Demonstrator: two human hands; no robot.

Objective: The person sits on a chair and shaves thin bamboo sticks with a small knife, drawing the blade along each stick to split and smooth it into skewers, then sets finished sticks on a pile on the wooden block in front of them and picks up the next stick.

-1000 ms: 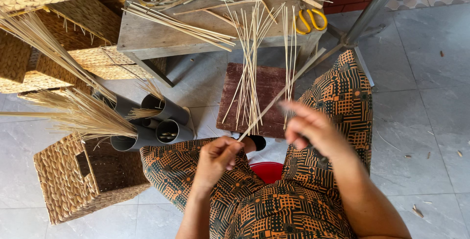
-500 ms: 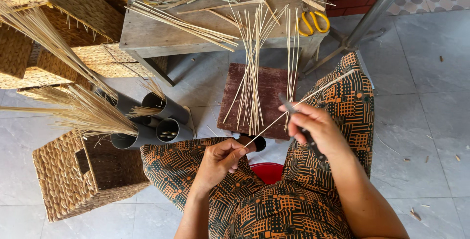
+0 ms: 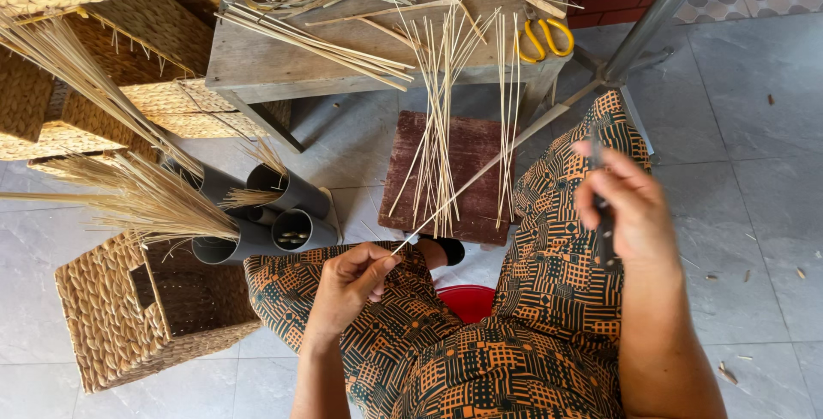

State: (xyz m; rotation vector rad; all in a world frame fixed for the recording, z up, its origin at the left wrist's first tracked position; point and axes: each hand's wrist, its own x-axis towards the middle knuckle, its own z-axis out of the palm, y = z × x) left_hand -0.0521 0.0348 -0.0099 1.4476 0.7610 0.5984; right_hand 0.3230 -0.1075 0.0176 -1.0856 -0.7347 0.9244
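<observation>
My left hand (image 3: pixel 347 286) pinches the near end of a long thin bamboo strip (image 3: pixel 497 162) that slants up and to the right toward the table leg. My right hand (image 3: pixel 630 204) grips a dark-handled knife (image 3: pixel 603 213) upright above my right knee, a little apart from the strip. Several more pale strips (image 3: pixel 441 127) lean from the wooden table (image 3: pixel 249 63) down onto a small dark red stool (image 3: pixel 471 157) in front of me. I sit in orange and black patterned clothes.
Grey plastic tubes (image 3: pixel 283 217) holding straw bundles lie left of my knee. A woven basket (image 3: pixel 129 316) sits on its side at lower left, with more woven baskets (image 3: pixel 77 84) behind. Yellow-handled scissors (image 3: pixel 544 37) rest on the table. A red bowl (image 3: pixel 467 299) shows between my legs.
My right hand with the knife has moved right and up along the strip, away from my left hand. The left hand stays at the strip's near end.
</observation>
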